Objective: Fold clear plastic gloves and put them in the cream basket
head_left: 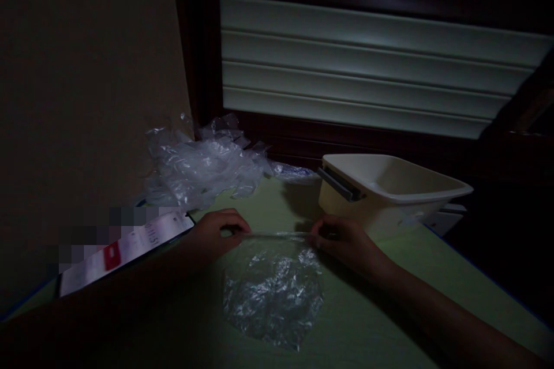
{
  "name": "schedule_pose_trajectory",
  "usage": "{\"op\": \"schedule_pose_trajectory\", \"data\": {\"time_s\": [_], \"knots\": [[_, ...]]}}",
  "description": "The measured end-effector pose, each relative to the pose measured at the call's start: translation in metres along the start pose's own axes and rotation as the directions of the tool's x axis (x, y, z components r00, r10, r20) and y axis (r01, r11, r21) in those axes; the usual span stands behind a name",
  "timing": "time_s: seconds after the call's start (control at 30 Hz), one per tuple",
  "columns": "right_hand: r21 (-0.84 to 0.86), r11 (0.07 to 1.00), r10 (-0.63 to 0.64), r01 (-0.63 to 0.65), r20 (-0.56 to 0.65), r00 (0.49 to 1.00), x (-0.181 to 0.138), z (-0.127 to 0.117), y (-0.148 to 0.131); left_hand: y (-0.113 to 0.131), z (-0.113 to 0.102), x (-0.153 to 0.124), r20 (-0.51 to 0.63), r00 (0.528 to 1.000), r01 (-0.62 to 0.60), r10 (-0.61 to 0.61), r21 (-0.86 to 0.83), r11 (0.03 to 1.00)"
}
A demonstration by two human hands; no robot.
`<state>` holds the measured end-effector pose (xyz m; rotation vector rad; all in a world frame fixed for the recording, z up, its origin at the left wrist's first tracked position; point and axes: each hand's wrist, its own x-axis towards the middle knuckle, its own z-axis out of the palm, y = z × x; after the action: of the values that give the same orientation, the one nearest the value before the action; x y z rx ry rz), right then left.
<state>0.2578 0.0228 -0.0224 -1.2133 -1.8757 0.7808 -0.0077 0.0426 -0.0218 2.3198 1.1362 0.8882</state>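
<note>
A clear plastic bag (277,294) lies crinkled on the green table, its top edge pulled straight between my two hands. My left hand (220,230) pinches the left end of that edge, thumb and fingers pressed together. At the right end, my right hand (340,239) is closed on the edge in the same way, close to the front of the cream plastic bin (367,207). Glare on the film makes it hard to see whether the bag holds anything.
A loose heap of clear plastic bags (203,167) sits at the back left, against the wall. The lit phone (138,245) lies beside my left forearm. Behind the table (381,311) stands a dark wooden frame with pale slats (346,63). The scene is dim.
</note>
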Motion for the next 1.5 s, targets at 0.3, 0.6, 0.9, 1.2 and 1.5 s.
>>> {"op": "schedule_pose_trajectory", "data": {"time_s": [0.3, 0.6, 0.9, 1.2, 1.5], "knots": [[-0.224, 0.958, -0.166, 0.178, 0.071, 0.984, -0.003, -0.001, -0.001, -0.002, -0.006, -0.005, 0.093, 0.982, -0.184, 0.167, 0.219, 0.958], [-0.277, 0.907, -0.275, 0.316, 0.177, 0.945, -0.005, -0.003, 0.0, 0.01, -0.009, -0.006, 0.111, 0.972, -0.233, 0.21, 0.288, 0.929], [-0.308, 0.9, -0.234, 0.307, 0.25, 0.939, -0.009, -0.009, -0.006, 0.007, -0.006, -0.01, 0.105, 0.971, -0.24, 0.217, 0.346, 0.907], [-0.437, 0.777, -0.311, 0.453, 0.36, 0.88, -0.017, -0.011, -0.029, 0.006, -0.012, -0.011, 0.154, 0.966, -0.252, 0.207, 0.384, 0.888], [-0.599, 0.689, -0.249, 0.408, 0.333, 0.909, -0.015, -0.01, -0.039, 0.007, -0.018, -0.013, 0.219, 0.95, -0.292, 0.221, 0.387, 0.874]]}}
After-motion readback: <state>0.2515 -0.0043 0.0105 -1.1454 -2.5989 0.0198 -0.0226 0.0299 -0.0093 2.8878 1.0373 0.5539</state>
